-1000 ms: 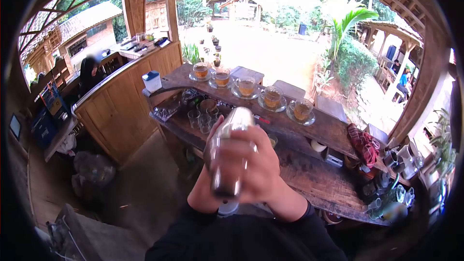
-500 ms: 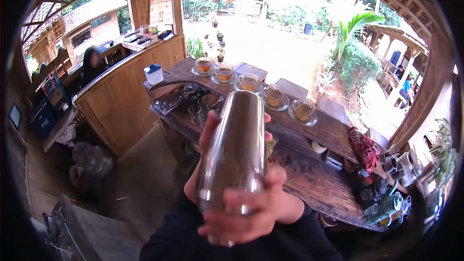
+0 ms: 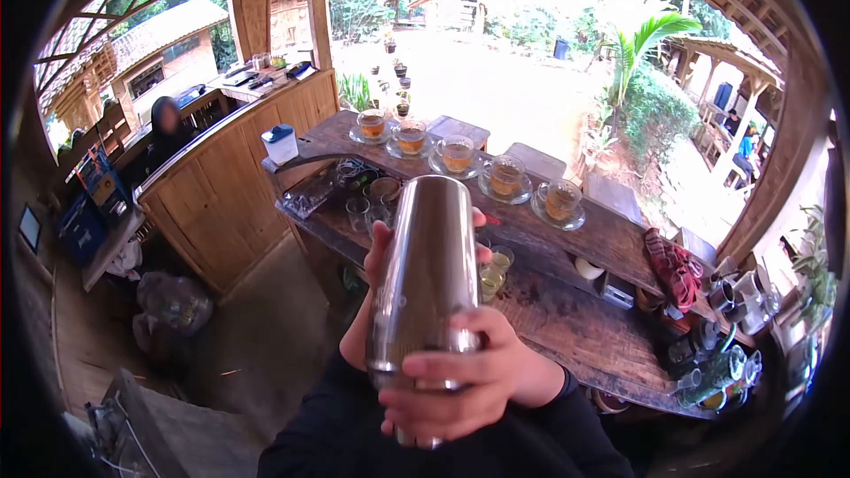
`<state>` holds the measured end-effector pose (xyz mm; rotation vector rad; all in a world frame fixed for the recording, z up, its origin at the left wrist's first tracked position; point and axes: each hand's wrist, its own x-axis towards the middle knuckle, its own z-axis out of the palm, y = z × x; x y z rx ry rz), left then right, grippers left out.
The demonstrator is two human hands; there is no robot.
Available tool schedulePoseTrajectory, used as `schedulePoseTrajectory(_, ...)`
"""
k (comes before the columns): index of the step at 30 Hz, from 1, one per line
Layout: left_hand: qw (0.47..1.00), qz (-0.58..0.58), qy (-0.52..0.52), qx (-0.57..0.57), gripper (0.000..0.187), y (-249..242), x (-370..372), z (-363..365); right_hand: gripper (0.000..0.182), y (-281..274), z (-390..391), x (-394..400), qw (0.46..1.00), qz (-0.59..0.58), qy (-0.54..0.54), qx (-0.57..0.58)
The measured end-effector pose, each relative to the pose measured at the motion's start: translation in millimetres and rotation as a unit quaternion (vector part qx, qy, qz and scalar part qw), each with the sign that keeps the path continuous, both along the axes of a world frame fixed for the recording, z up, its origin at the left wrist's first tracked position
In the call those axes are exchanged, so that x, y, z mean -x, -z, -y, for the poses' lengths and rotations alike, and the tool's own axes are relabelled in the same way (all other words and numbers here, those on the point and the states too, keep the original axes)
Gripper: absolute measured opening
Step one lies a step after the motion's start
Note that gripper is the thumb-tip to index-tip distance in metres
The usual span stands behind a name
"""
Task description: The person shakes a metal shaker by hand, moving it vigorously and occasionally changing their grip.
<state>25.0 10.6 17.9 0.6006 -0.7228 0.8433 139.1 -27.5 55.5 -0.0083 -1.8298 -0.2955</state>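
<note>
A shiny metal cocktail shaker (image 3: 429, 265) is held up in front of me, its broad end tilted away over the counter. My left hand (image 3: 359, 327) is wrapped behind it, with the thumb at the left side and fingertips showing at the right. My right hand (image 3: 474, 376) grips its near, narrower end, fingers closed across the front. Beyond the shaker, several glass cups of amber drink (image 3: 506, 175) stand on saucers along the raised wooden shelf (image 3: 611, 243). Small glasses with pale yellow liquid (image 3: 491, 279) sit partly hidden just right of the shaker.
Empty glasses (image 3: 358, 211) stand left on the wooden counter (image 3: 575, 327). A white tub with a blue lid (image 3: 281, 143) is at the shelf's left end. A red cloth (image 3: 670, 270) and glass jugs (image 3: 722, 372) are right. A person (image 3: 168, 128) is behind the left partition.
The shaker and both hands have shifted slightly down and left, with less blur. More of the pale yellow glasses shows beside the shaker. The grip looks the same.
</note>
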Motion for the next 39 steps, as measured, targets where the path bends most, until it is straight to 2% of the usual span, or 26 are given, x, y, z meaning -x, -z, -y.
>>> schedulePoseTrajectory(4,0.99,-0.038,0.009,0.135,0.076,48,5,-17,0.019,12,-23,11,0.999,0.017,0.038,0.012)
schedulePoseTrajectory(6,0.979,-0.037,0.029,0.199,0.068,68,-1,-25,0.017,3,-33,16,0.965,-0.114,0.032,0.236)
schedulePoseTrajectory(7,0.973,-0.036,0.038,0.224,0.065,68,-3,-34,0.017,-2,-25,10,0.967,-0.113,0.03,0.226)
schedulePoseTrajectory(9,0.969,-0.034,0.045,0.24,0.062,39,-4,-32,0.018,-8,-1,-9,0.993,-0.023,0.055,0.105)
schedulePoseTrajectory(11,0.97,-0.09,0.008,0.227,0.076,-23,-7,18,0.019,-7,-9,-10,0.994,-0.014,0.042,0.095)
schedulePoseTrajectory(12,0.984,-0.02,0.027,0.174,0.083,-18,-11,19,0.02,-5,-14,-10,0.996,-0.007,0.03,0.087)
schedulePoseTrajectory(13,0.99,-0.06,-0.015,0.129,0.079,-13,-7,8,0.021,-3,-20,-10,0.997,0.0,0.019,0.078)
schedulePoseTrajectory(15,0.98,-0.017,0.099,0.169,0.074,-3,-8,-4,0.023,3,-29,-9,0.998,0.017,-0.004,0.061)
schedulePoseTrajectory(16,0.98,-0.015,0.099,0.173,0.074,11,-18,-13,0.024,6,-32,-9,0.998,0.026,-0.015,0.053)
schedulePoseTrajectory(17,0.968,0.082,0.044,0.232,0.057,27,-40,-27,0.024,7,-36,-5,0.998,0.028,-0.016,0.054)
schedulePoseTrajectory(19,0.899,0.273,-0.065,0.335,0.026,33,-70,-42,0.024,5,-42,6,0.959,-0.106,0.032,0.26)
schedulePoseTrajectory(20,0.901,0.273,-0.065,0.331,0.026,38,-53,-45,0.021,-1,-35,1,0.968,-0.104,0.012,0.228)
schedulePoseTrajectory(21,0.968,0.104,0.004,0.226,0.049,27,-21,-34,0.021,-10,-21,-4,0.969,-0.106,0.012,0.225)
schedulePoseTrajectory(22,0.989,-0.067,0.071,0.115,0.074,15,-5,-20,0.02,-16,-3,-10,0.992,-0.064,-0.019,0.106)
schedulePoseTrajectory(23,0.962,-0.148,-0.106,0.204,0.076,-9,-9,-5,0.018,-17,7,-13,0.998,-0.019,-0.051,-0.012)
schedulePoseTrajectory(24,0.979,-0.13,-0.119,0.104,0.074,-13,-3,0,0.018,-14,9,-13,0.999,-0.017,-0.051,-0.009)
schedulePoseTrajectory(25,0.985,-0.111,-0.132,0.001,0.072,-15,3,2,0.019,-12,10,-12,0.992,-0.027,-0.083,-0.089)
schedulePoseTrajectory(26,0.981,-0.089,-0.168,-0.023,0.068,-13,1,-2,0.019,-11,11,-11,0.979,-0.037,-0.113,-0.168)
schedulePoseTrajectory(27,0.981,-0.091,-0.168,-0.022,0.068,-1,0,-9,0.019,0,0,-9,0.979,-0.039,-0.113,-0.166)
schedulePoseTrajectory(29,0.97,-0.105,-0.177,0.131,0.069,44,-1,-35,0.021,27,-32,-2,0.995,0.042,0.066,0.069)
schedulePoseTrajectory(31,0.938,-0.116,-0.187,0.27,0.069,79,2,-63,0.026,12,-43,11,0.964,-0.064,0.012,0.259)
schedulePoseTrajectory(32,0.915,-0.117,-0.19,0.335,0.069,81,2,-70,0.032,13,-43,8,0.962,-0.072,0.015,0.264)
schedulePoseTrajectory(33,0.918,-0.118,-0.191,0.327,0.069,62,5,-64,0.032,6,-35,3,0.964,-0.075,0.015,0.256)
schedulePoseTrajectory(35,0.946,-0.112,-0.105,0.286,0.074,-2,12,-12,0.034,-7,-10,-7,0.993,0.009,-0.018,0.112)
schedulePoseTrajectory(36,0.956,-0.105,-0.061,0.269,0.077,-20,12,9,0.034,-6,-10,-7,0.993,0.013,-0.018,0.116)
schedulePoseTrajectory(39,0.995,0.008,-0.101,-0.003,0.09,-9,6,3,0.036,7,-22,-1,0.995,0.045,-0.019,0.089)
